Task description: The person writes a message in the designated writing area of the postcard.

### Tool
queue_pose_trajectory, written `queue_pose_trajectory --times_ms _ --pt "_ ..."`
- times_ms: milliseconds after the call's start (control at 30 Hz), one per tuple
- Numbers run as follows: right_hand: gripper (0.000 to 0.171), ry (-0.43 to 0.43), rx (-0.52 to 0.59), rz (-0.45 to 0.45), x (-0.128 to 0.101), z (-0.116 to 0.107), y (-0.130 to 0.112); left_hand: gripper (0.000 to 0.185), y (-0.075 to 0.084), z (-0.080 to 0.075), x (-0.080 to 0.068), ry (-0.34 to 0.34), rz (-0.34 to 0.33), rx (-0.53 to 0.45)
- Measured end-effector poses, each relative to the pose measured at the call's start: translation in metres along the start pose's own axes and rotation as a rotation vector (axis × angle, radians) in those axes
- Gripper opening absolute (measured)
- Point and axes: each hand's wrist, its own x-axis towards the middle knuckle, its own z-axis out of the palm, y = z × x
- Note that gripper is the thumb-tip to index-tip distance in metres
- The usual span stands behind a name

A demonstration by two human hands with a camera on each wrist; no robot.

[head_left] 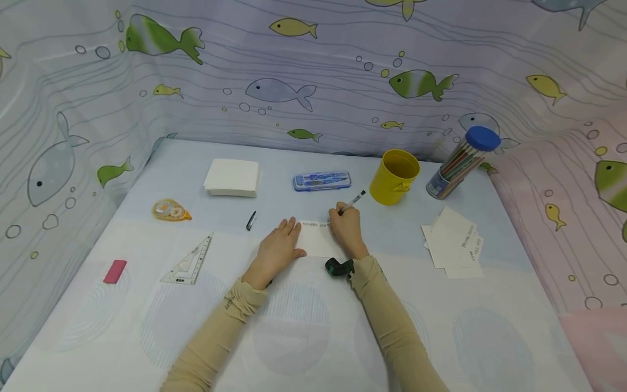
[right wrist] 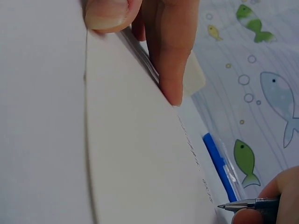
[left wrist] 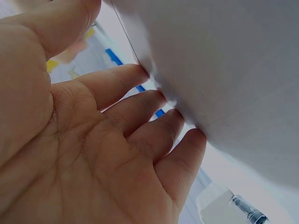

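White paper card point(head_left: 317, 239) at frame centre, pinned flat by straight-fingered left hand point(head_left: 276, 251) on its left; right hand point(head_left: 346, 230) pinching slim pen point(head_left: 354, 201) at card's upper-right edge.

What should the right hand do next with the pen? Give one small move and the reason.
Probably carry the pen a little further right along the same line. The right hand holds its tip at the end of a short handwritten row at the top of the white card, and the left hand lies flat pinning the card's left edge.
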Motion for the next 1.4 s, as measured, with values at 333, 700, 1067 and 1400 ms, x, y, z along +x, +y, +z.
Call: queue_pose_trajectory --times_ms 333,700,1067,1400 --pt "0.034 -0.026 -0.021 -0.016 0.0045 -0.0013 0.001 0.078 0.0002 -0.0027 0.0006 -0.004 -0.005 0.0" --pt "0.035 -0.022 0.005 -0.009 0.0033 0.0 0.0009 0.078 0.0011 -0.004 -0.0001 -0.005 -0.008 -0.009" --pt "0.033 -0.019 0.034 0.023 0.0009 0.0007 0.004 0.078 0.0027 -0.0041 -0.0019 -0.006 -0.007 -0.017" --pt "0.034 -0.044 0.017 0.028 -0.0004 0.0 -0.0001 0.078 0.0011 -0.0015 -0.0013 0.002 0.002 -0.012"
